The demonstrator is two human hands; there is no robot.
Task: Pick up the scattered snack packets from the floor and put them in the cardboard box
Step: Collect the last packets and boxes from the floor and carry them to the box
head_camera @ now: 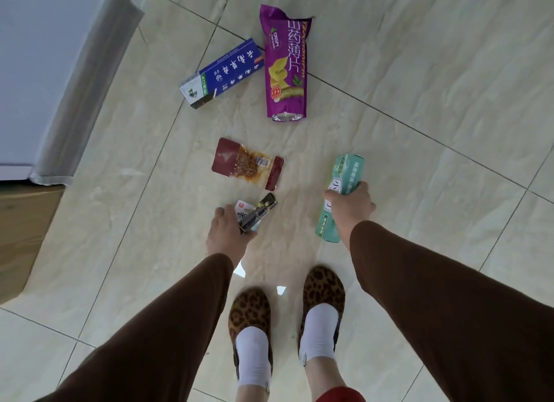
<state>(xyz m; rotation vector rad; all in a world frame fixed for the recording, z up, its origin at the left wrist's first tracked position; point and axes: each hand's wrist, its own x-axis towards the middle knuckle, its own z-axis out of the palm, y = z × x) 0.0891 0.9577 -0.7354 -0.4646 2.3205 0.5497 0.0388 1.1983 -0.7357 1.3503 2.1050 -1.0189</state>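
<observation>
My left hand [225, 233] grips a small dark packet [258, 212] with a white label, held just above the floor. My right hand [351, 207] is closed around the middle of a long pale green packet [347, 170]. On the tiles ahead lie a dark red packet with a clear window [247, 163], a tall purple chips bag [284, 65] and a blue carton [222, 73]. The cardboard box [24, 230] shows at the left edge, only one brown corner visible.
A white appliance with a grey side [54, 71] stands at the upper left, above the box. My feet in leopard-print slippers [322, 293] stand close below the hands. Pale floor tiles [434, 101] stretch to the right.
</observation>
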